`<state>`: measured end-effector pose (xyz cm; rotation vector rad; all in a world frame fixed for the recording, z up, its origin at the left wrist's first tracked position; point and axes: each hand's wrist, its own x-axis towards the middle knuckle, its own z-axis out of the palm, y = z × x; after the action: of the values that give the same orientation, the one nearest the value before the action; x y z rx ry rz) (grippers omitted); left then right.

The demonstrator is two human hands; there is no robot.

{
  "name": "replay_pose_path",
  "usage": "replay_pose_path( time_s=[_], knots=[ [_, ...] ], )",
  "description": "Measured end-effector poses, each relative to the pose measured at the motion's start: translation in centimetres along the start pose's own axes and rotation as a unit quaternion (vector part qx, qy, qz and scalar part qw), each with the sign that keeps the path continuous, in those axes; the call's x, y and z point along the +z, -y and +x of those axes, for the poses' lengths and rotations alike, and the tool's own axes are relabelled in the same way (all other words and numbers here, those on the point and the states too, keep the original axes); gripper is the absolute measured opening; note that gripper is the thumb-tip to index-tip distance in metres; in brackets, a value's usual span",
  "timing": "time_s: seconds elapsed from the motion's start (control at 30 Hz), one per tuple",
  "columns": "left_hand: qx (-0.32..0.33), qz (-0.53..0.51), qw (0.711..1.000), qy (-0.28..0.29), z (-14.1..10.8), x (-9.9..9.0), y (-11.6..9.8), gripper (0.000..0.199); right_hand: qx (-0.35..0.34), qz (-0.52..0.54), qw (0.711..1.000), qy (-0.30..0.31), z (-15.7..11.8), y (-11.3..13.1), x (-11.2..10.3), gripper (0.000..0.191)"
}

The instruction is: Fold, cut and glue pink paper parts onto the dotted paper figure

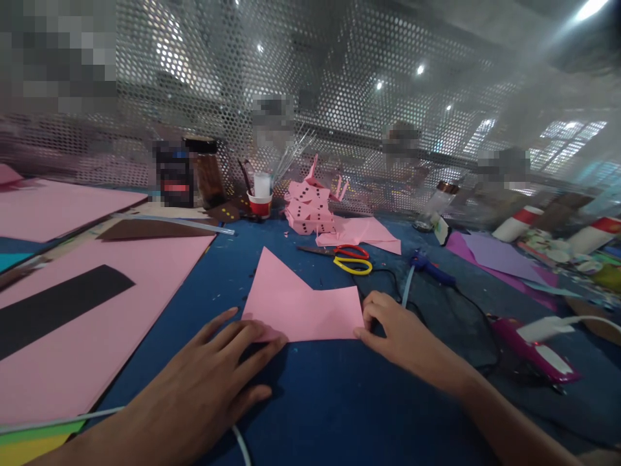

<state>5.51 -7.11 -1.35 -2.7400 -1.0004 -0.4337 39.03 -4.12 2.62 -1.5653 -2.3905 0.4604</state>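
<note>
A cut piece of pink paper (305,317) lies on the blue table in front of me, its upper left rising to a point and its right part lower and straight-topped. My left hand (218,362) rests with fingers spread, the fingertips flat on the paper's lower left corner. At the right edge my right hand (395,327) pinches the paper between thumb and curled fingers. Beyond the paper lie scissors (352,266) with one red and one yellow handle loop. To their right is a blue glue gun (433,266) with a pale glue stick near it.
Large pink sheets (160,291) with a black strip (68,301) on top cover the left side. Pink dotted paper pieces (310,210) and a red-and-white cup (260,202) stand at the back. A magenta power strip (538,349) with cables and purple sheets (504,259) lie right.
</note>
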Motion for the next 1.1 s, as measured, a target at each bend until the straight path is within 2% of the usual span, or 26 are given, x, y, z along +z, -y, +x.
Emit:
replay_pose_path(
  time_s=[0.3, 0.6, 0.83, 1.0, 1.1],
  knots=[
    [-0.005, 0.002, 1.000, 0.018, 0.31, -0.43, -0.62, 0.052, -0.004, 0.002, 1.000, -0.006, -0.22, -0.22, 0.35, 0.022],
    [0.014, -0.009, 1.000, -0.013, 0.19, -0.36, -0.66, 0.054, -0.010, 0.005, 1.000, -0.010, -0.10, -0.45, 0.47, 0.021],
    [0.013, -0.037, 0.999, 0.005, -0.15, -0.15, -0.25, 0.063, -0.010, 0.005, 1.000, -0.005, -0.13, -0.38, 0.51, 0.021],
    [0.011, -0.036, 0.999, 0.018, 0.00, -0.36, -0.04, 0.061, -0.001, 0.006, 1.000, -0.002, -0.18, -0.33, 0.19, 0.019],
    [0.013, -0.035, 0.999, 0.023, 0.15, -0.45, -0.05, 0.059, 0.015, -0.026, 0.998, -0.051, -0.47, -0.02, -0.08, 0.008]
  ],
)
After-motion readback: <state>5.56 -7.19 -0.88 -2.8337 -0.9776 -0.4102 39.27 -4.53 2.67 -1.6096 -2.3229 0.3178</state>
